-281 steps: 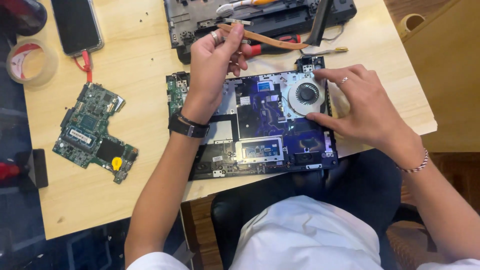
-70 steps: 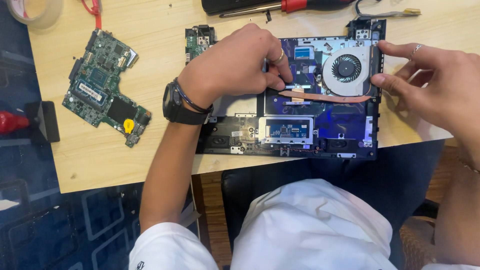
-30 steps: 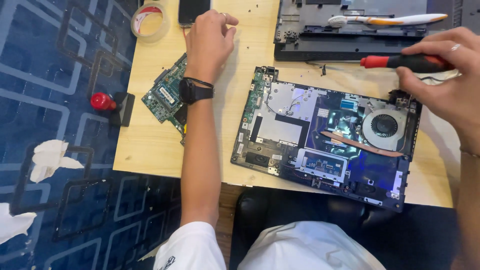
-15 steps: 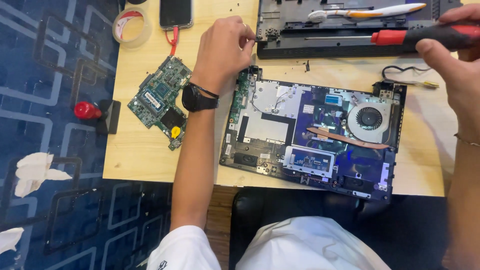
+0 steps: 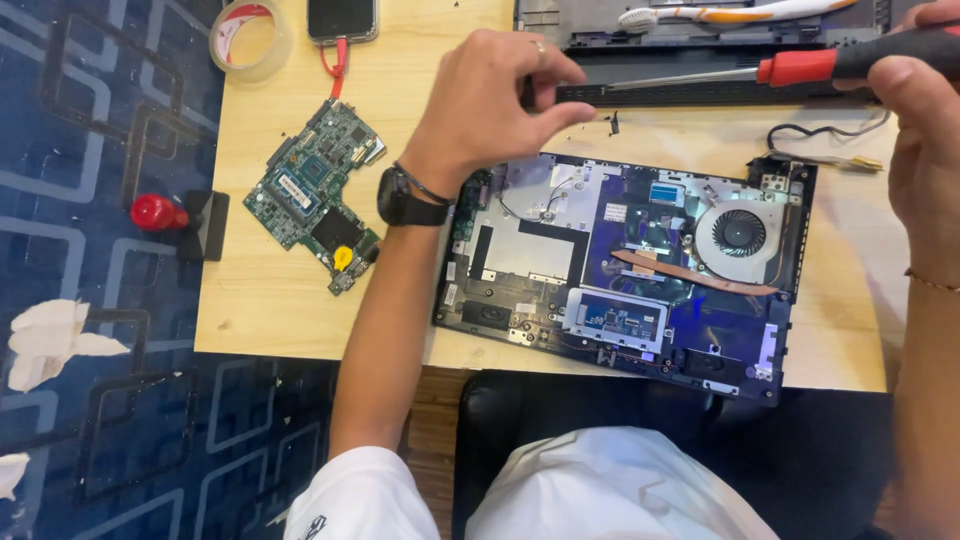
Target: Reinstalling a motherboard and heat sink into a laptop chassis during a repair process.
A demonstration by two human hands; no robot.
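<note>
Head view, looking down on a wooden desk [image 5: 260, 300]. Left hand [image 5: 495, 110] raised above the top edge of the opened laptop [image 5: 620, 270], thumb and fingertips pinched together; whether something tiny sits between them, cannot tell. Right hand [image 5: 925, 130] at the far right, wrapped tight round the black-and-red handle of a screwdriver [image 5: 760, 72], shaft pointing left toward the left hand's fingertips. Round fan [image 5: 738, 232] and copper strip [image 5: 690, 272] bared inside the laptop. Loose green circuit board [image 5: 318, 195] left of the forearm, tape roll [image 5: 248, 38] and phone [image 5: 342, 18] at the desk's far edge.
</note>
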